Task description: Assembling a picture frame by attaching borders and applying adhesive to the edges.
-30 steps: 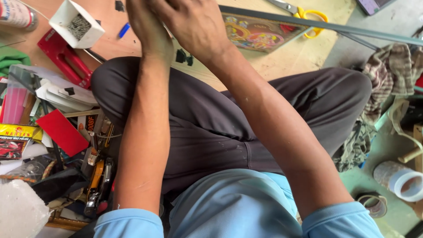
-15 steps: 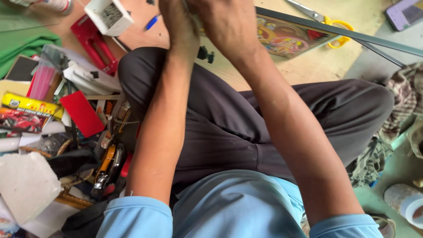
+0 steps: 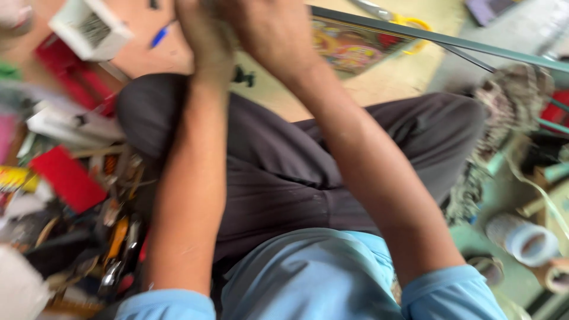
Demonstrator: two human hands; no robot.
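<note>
Head view, blurred: your dark trousers fill the frame, a colourful framed picture lies on the floor just beyond your hands, touching or apart unclear. Looks stiff, probably light, maybe fragile; hold its edges. Left hand and right hand pressed together, grip can't be told. Yellow-handled scissors behind.

Both forearms rise from the lap toward the frame's top edge. Left hand and right hand meet there, pressed together, fingers cut off and blurred; grip unreadable.
</note>
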